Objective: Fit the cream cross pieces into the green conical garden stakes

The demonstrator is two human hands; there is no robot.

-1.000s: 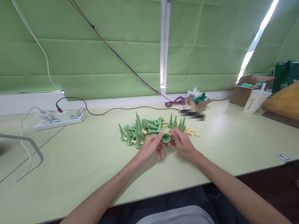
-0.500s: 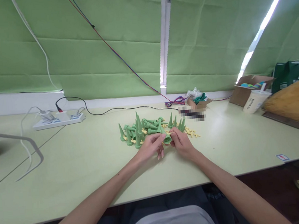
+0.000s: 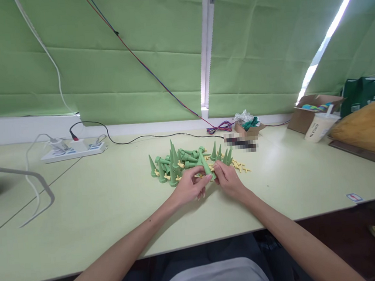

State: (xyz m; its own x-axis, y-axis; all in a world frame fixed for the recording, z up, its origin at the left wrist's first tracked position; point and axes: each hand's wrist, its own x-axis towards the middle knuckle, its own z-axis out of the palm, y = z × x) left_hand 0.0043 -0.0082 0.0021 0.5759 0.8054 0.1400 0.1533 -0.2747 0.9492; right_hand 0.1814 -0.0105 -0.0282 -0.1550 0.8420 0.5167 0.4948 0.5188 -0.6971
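- Place is looking like an office or small workroom; can't tell which.
- Long pale worktop is running along the window wall.
- Green blinds are covering the windows; a bright gap is letting light in.
- Power strip is sitting at left with plugs in; coiled red-and-blue cable is lying at back, office-like.
- Green spikes are crowding the middle in a pile, suggesting small-parts handwork.
- Drink cup, cardboard box and green bag are taking up the right end, adding everyday clutter.
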